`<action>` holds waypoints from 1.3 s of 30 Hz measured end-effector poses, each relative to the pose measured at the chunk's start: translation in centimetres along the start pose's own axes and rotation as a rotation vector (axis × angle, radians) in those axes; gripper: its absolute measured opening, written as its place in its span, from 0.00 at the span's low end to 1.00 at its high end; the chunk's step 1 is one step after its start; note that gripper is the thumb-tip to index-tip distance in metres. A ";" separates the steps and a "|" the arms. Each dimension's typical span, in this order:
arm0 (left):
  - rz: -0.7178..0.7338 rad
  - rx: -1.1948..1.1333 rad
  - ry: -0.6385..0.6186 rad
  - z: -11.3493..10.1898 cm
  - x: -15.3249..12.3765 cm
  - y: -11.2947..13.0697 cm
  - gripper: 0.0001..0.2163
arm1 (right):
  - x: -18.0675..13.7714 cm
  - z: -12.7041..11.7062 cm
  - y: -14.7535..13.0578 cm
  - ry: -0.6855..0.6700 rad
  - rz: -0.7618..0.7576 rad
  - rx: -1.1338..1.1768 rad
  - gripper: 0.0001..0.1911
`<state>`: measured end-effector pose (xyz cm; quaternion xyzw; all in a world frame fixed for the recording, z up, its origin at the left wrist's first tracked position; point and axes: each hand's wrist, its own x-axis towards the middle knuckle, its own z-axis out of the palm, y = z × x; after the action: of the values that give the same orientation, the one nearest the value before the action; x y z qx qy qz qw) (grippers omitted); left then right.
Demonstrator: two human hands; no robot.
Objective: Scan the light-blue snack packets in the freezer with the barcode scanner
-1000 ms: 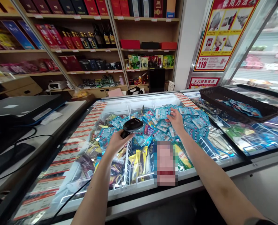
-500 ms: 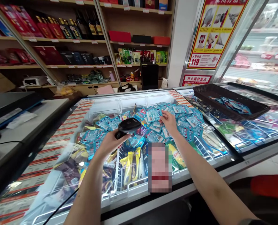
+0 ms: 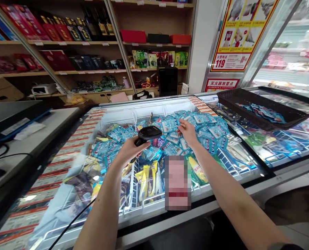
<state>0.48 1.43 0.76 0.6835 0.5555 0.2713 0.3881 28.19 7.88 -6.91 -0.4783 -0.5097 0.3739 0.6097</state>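
My left hand (image 3: pixel 130 151) is wrapped round the handle of a black barcode scanner (image 3: pixel 149 132), whose head points right over the packets. By its right edge, my right hand (image 3: pixel 187 132) pinches a light-blue packet (image 3: pixel 169 125) with a printed barcode; the fingertips are partly hidden. Many similar blue packets (image 3: pixel 217 131) lie heaped on the glass-topped freezer (image 3: pixel 113 116) around both hands. Below them show yellow-wrapped ice creams (image 3: pixel 144 182) in white wire baskets (image 3: pixel 133 189). The scanner's black cable (image 3: pixel 73 222) trails down to the lower left.
A dark woven tray (image 3: pixel 297 119) with some blue packets stands on the freezer's right side. At left is a counter (image 3: pixel 63 119) with a dark device. Shelves (image 3: pixel 78 42) of bottles and boxes line the back wall. A blurred panel covers part of the freezer front.
My left hand has brought the scanner slightly right and up, closer to the packet in my right hand. The right hand keeps its pinch, and the view has shifted a little.
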 end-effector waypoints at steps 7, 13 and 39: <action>0.009 -0.014 0.010 0.0 -0.1 -0.3 0.18 | 0.0 0.0 0.3 -0.006 -0.001 -0.011 0.26; 0.018 -0.054 0.004 0.0 -0.7 -0.2 0.17 | -0.2 0.1 0.4 0.012 -0.022 -0.032 0.26; 0.048 0.082 0.031 0.0 -0.5 -0.8 0.20 | -1.2 0.4 -0.1 0.033 -0.149 -0.120 0.27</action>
<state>-0.05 1.01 0.10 0.7078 0.5555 0.2679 0.3446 27.56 6.76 -7.09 -0.4807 -0.5551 0.2883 0.6145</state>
